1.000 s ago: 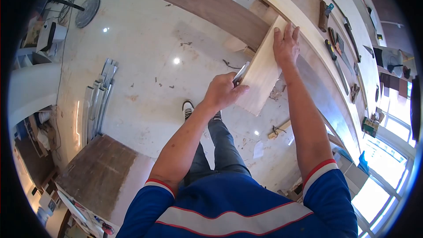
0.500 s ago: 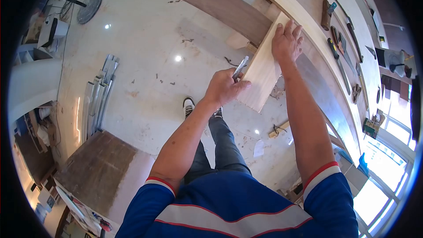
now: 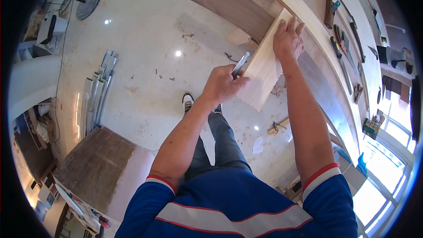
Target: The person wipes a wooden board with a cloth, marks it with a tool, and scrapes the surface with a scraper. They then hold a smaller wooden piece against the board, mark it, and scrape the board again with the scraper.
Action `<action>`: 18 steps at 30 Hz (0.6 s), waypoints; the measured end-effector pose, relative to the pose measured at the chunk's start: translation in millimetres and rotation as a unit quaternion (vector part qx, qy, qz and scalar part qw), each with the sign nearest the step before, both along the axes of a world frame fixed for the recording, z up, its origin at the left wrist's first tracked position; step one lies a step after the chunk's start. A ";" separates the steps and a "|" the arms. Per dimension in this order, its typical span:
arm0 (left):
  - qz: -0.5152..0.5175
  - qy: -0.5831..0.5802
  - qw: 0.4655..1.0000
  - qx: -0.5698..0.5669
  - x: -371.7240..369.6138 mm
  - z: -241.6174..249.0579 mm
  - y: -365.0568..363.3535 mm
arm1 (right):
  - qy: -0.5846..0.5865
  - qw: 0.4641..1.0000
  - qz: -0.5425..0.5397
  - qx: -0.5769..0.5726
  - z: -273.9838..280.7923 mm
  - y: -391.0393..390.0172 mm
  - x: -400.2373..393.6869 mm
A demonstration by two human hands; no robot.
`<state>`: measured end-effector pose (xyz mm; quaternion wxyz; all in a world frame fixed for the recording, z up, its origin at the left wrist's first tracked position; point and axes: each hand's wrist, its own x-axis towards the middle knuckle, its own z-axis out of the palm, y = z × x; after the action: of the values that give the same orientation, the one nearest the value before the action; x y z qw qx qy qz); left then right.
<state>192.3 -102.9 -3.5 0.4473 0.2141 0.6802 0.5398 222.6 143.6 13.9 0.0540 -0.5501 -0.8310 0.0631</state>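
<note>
A pale wooden board [image 3: 263, 76] slants across the middle of the view, its upper end by the bench and its lower end over the floor. My left hand [image 3: 224, 83] is closed around a slim silver-and-dark tool that looks like a utility knife [image 3: 240, 64], its bright end pointing up. The left thumb reaches the board's left edge. Across the upper part of the board lies my right hand [image 3: 288, 42], fingers spread. What supports the board underneath is hidden.
On the workbench [image 3: 317, 46] at the right lie a hammer [image 3: 328, 13], a handsaw [image 3: 341, 68] and other hand tools. A brown plank [image 3: 211, 0] runs in from the top. Metal profiles [image 3: 102, 90] and a brown-topped table [image 3: 94, 163] stand at the left.
My left hand and the knife have shifted very slightly left. The right-hand fingers are spread a little wider on the board, which has hardly moved.
</note>
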 end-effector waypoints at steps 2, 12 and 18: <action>-0.004 0.009 1.000 -0.002 -0.3 -1.9 -0.3 | 0.001 1.000 -0.002 0.001 -0.6 -0.1 -1.2; -0.012 -0.014 0.995 -0.099 -5.5 3.8 -12.8 | -0.007 1.000 -0.015 0.005 1.8 -4.3 -3.1; 0.093 0.007 0.995 -0.041 -22.4 71.4 -19.5 | 0.001 1.000 -0.020 0.009 1.8 -3.9 -1.9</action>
<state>169.8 -122.4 67.8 0.3987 0.1356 0.7217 0.5493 220.7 139.7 15.7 0.0613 -0.5656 -0.8205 0.0552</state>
